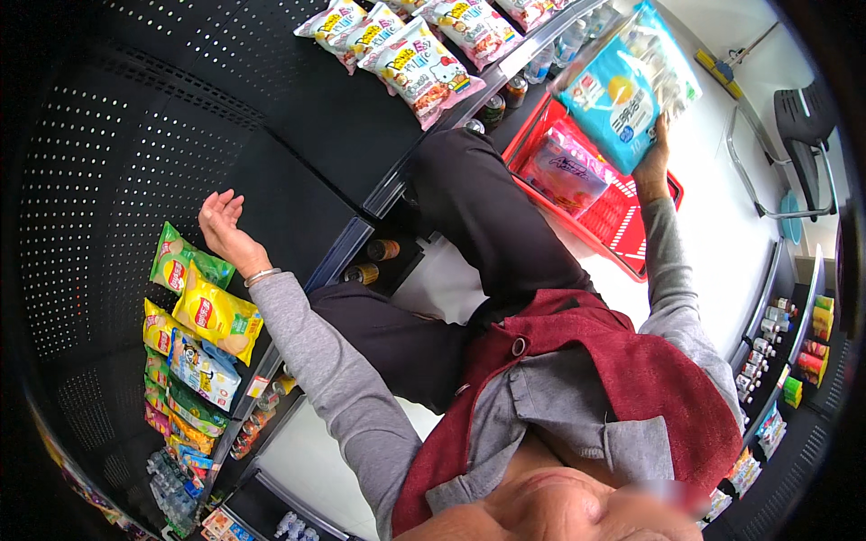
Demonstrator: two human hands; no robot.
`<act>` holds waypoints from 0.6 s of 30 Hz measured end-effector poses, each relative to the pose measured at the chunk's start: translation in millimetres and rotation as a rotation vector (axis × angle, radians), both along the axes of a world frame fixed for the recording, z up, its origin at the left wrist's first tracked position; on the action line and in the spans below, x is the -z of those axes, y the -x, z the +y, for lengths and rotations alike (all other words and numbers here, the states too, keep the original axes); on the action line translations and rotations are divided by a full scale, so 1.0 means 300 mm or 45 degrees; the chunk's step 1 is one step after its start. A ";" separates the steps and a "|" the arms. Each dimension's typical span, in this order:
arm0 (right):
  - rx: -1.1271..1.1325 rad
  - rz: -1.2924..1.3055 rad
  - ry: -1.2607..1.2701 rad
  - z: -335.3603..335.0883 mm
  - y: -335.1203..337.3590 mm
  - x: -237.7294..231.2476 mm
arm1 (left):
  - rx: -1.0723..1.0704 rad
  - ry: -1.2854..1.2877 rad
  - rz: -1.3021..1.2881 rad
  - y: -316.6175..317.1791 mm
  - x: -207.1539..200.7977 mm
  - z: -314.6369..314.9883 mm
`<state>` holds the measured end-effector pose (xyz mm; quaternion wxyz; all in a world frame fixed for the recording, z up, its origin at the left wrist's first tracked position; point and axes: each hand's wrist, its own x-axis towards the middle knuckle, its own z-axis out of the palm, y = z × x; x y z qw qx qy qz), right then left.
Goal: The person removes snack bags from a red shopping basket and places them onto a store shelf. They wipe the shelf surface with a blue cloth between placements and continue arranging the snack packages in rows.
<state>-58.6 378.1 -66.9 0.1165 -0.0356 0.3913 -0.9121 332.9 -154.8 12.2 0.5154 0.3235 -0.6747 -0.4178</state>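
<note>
My right hand (657,162) is closed on the lower corner of a large blue plastic food package (622,99) with a clear section and pale contents. It holds the package over a red shopping basket (622,221), in which a pink package (568,171) lies. My left hand (230,234) is raised over the black shelf (271,189), empty, with its fingers loosely apart. Nearest to it are a green chip bag (185,257) and a yellow chip bag (216,311), both apart from the hand.
Pink and white snack bags (419,72) stand farther along the shelf. Cans (383,249) and bottles sit on a lower level. A black chair (803,135) stands at the right on the white floor, with another stocked shelf (776,343) below it in view.
</note>
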 end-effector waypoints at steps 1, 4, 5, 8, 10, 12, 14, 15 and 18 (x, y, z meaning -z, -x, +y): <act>-0.007 -0.052 -0.018 0.031 -0.001 0.046 | -0.003 -0.010 0.005 0.001 0.001 0.000; -0.130 -0.254 -0.076 0.058 -0.037 0.225 | -0.024 -0.015 -0.041 0.009 0.007 0.003; -0.170 -0.272 -0.118 0.048 -0.042 0.284 | -0.022 -0.043 -0.054 0.012 0.010 0.005; -0.113 -0.305 -0.521 0.020 -0.069 0.439 | -0.040 -0.051 -0.146 0.018 0.017 0.015; -0.115 -0.068 -0.637 -0.019 -0.071 0.524 | -0.026 -0.040 -0.146 0.020 0.016 0.022; -0.105 -0.007 -0.818 0.010 -0.075 0.563 | -0.067 -0.044 -0.182 0.021 0.009 0.025; -0.088 0.080 -0.861 0.034 -0.058 0.570 | -0.106 -0.057 -0.122 0.025 0.005 0.024; -0.024 0.130 -0.979 0.068 -0.050 0.550 | -0.097 -0.032 -0.066 0.027 0.008 0.026; 0.057 0.317 -1.305 0.129 -0.032 0.426 | -0.090 0.071 0.045 0.008 0.011 0.026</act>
